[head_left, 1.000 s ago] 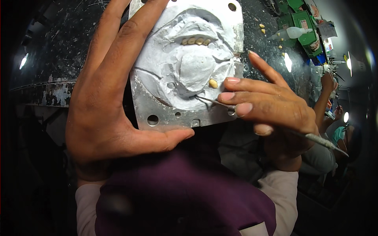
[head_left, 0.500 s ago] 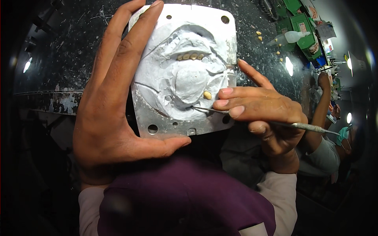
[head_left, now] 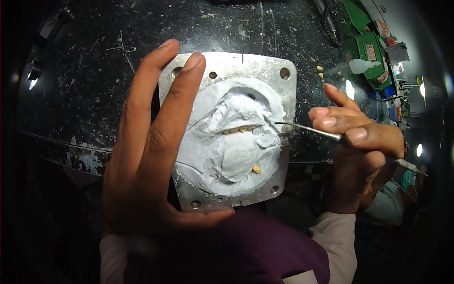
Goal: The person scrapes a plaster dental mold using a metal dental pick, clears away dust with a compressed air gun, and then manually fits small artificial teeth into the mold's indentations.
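Note:
A metal dental flask half (head_left: 227,60) filled with white plaster (head_left: 196,142) is gripped at its left side by my left hand (head_left: 146,151). Long fingers reach along its left and upper edge, and the thumb lies under its near edge. A short row of yellowish artificial teeth (head_left: 239,130) is set in the plaster. One loose tooth (head_left: 256,169) sits lower right on it. My right hand (head_left: 366,142) pinches a slim metal dental carver (head_left: 324,134) to the right of the flask. The carver's tip points left, over the flask's right side; whether it touches cannot be told.
The dark, scuffed bench (head_left: 85,94) lies beyond the flask. Small yellowish teeth (head_left: 320,72) rest on it at the right, near a clear-white bottle (head_left: 362,66) and green boxes (head_left: 371,54). A coiled cable (head_left: 328,23) lies at the far right. Another person (head_left: 390,203) is at the right.
The flask has tilted and come nearer to me with my left hand. My right hand has drawn the carver away from the plaster's lower part, up and to the right.

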Demonstrator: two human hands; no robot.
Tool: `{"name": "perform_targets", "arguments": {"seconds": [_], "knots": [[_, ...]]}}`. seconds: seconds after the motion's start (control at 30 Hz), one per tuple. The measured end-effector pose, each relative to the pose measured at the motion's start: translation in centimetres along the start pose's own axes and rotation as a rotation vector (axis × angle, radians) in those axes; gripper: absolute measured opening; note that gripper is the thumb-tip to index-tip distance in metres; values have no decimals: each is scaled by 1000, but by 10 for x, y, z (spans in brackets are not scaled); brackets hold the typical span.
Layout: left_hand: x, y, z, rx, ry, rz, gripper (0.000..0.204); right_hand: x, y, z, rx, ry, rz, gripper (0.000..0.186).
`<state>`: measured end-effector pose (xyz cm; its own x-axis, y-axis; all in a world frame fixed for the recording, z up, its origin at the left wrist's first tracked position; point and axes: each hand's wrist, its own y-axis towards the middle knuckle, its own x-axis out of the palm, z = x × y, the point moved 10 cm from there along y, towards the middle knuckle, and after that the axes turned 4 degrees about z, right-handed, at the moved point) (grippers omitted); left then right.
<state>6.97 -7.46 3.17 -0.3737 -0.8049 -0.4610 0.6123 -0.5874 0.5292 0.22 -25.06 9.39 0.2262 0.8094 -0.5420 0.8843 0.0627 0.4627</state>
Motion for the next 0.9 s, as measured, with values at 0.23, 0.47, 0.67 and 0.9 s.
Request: {"name": "perform_targets", "arguments": {"seconds": [0.23,0.47,0.67,0.9], "knots": [[-16,-32,-57,33,375,29,30,27,21,6,-12,25,-113,42],[-9,-8,-33,-229,268,190,35,34,33,8,-12,27,-243,39],[-30,-29,-90,-511,-55,272,39,44,35,3,-75,-46,-359,38],[-26,-29,-89,-415,50,233,40,44,36,4,-57,-24,-349,39]]}}
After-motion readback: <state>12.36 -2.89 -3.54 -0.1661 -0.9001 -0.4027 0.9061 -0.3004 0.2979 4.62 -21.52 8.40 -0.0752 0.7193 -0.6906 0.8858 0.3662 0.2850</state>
